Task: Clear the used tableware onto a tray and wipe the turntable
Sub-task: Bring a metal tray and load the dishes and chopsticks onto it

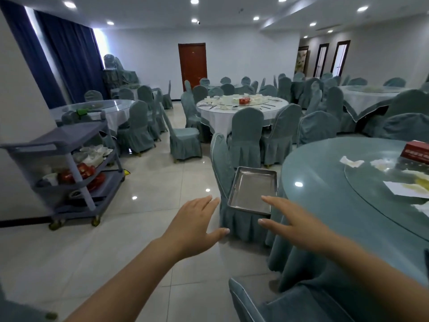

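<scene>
Tray (251,189) on chair (222,163) left of table (325,173), cart (69,163) far left, turntable (376,182) on table.

Covered chairs (247,133) (teal), tiled floor (148,187)

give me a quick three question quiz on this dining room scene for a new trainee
1. True or false: the metal tray lies on the seat of a covered chair.
2. What stands at the left wall? A) a service cart B) a piano C) a fridge
3. Fill in: both hands, left and right, are ____ and hold nothing.

Key: 1 true. 2 A, the service cart with used dishes on its shelves. 3 open, reaching toward the tray beside the round table.
</scene>
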The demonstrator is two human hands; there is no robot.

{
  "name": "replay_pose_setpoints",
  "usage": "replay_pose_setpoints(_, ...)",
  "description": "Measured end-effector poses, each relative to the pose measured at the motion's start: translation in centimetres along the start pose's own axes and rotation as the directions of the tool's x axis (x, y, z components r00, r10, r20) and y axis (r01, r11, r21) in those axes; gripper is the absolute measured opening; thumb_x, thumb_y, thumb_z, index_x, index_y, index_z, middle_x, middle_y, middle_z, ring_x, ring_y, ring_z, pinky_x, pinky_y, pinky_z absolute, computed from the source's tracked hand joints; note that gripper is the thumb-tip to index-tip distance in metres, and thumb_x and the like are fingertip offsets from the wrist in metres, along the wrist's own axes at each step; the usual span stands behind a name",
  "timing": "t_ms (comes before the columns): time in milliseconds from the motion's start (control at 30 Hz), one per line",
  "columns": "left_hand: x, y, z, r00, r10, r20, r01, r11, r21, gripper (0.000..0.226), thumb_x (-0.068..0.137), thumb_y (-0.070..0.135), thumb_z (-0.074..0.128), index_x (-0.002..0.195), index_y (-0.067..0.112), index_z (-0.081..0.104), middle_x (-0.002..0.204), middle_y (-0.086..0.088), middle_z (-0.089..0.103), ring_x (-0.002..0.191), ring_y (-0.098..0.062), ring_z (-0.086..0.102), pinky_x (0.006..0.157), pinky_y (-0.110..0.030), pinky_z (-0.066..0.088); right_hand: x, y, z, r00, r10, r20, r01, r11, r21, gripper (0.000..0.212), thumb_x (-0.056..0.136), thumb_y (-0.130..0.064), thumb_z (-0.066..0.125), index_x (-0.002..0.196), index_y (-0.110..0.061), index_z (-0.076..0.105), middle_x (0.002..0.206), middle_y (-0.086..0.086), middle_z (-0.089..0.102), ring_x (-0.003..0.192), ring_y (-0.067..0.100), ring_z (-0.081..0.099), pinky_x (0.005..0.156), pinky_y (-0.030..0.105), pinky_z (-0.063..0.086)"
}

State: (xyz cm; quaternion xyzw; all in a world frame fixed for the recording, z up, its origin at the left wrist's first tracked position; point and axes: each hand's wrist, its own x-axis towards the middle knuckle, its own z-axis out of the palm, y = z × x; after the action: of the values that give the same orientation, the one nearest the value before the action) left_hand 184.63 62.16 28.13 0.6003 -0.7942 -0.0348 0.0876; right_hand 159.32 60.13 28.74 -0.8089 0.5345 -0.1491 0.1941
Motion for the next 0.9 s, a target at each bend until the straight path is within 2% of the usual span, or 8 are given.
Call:
replay_pose_setpoints(133, 6.3, -3.9, 0.5, 0.998, 0.036, 0.05, -0.035, 0.999, -0.017, 0.079, 0.09, 0.063, 0.043, 0.152, 0.027, 0.01, 0.159, 0.007, 0.013, 0.146, -0.012, 0.011, 0.117, -0.03, 0.011, 6.7, 1.7, 0.5, 0.997, 0.061, -0.038, -0.061, 0.998, -0.003, 0.073, 0.085, -0.063, 0.047, 0.149, -0.037, 0.021, 0.155, -0.013, 0.024, 0.14, 0.005, 0.025, 0.114, 0.03, 0.026)
replay_pose_setpoints(233, 10.9, -6.5, 0.6, 0.998, 0.057, 0.035, -0.055, 0.997, -0.049, 0.078, 0.089, 0.063, 0.045, 0.152, 0.029, 0.013, 0.158, 0.009, 0.016, 0.145, -0.011, 0.014, 0.117, -0.03, 0.013, 11.4, 2.7, 0.6, 0.994, 0.097, -0.049, -0.098, 0.995, -0.007, 0.074, 0.084, -0.064, 0.046, 0.149, -0.037, 0.021, 0.155, -0.012, 0.024, 0.14, 0.006, 0.025, 0.114, 0.032, 0.029)
replay_pose_setpoints(500, 22.7, -13.7, 1.7, 0.99, 0.129, 0.06, -0.126, 0.99, -0.062, 0.076, 0.09, 0.061, 0.045, 0.151, 0.027, 0.015, 0.158, 0.006, 0.019, 0.144, -0.012, 0.016, 0.117, -0.03, 0.015, 22.6, 5.2, 2.0, 0.972, 0.215, -0.097, -0.218, 0.976, -0.021, 0.074, 0.087, -0.062, 0.047, 0.149, -0.03, 0.024, 0.154, -0.008, 0.027, 0.14, 0.009, 0.027, 0.113, 0.029, 0.025)
replay_pose_setpoints(733, 35.2, -21.5, 4.0, 0.963, 0.256, 0.081, -0.253, 0.966, -0.044, 0.078, 0.09, 0.062, 0.045, 0.152, 0.024, 0.017, 0.157, 0.003, 0.022, 0.144, -0.015, 0.019, 0.116, -0.03, 0.017, 32.9, 6.9, 3.8, 0.911, 0.376, -0.171, -0.382, 0.924, -0.001, 0.069, 0.091, -0.053, 0.051, 0.149, -0.025, 0.027, 0.153, -0.005, 0.03, 0.14, 0.011, 0.028, 0.111, 0.025, 0.023)
replay_pose_setpoints(900, 43.2, -25.0, 5.6, 0.939, 0.326, 0.115, -0.319, 0.945, -0.075, 0.076, 0.091, 0.061, 0.045, 0.151, 0.022, 0.019, 0.156, 0.002, 0.023, 0.143, -0.016, 0.021, 0.116, -0.031, 0.018, 39.0, 8.2, 4.6, 0.848, 0.494, -0.191, -0.499, 0.866, 0.028, 0.071, 0.092, -0.051, 0.051, 0.151, -0.024, 0.022, 0.157, -0.001, 0.024, 0.143, 0.014, 0.022, 0.115, 0.03, 0.02)
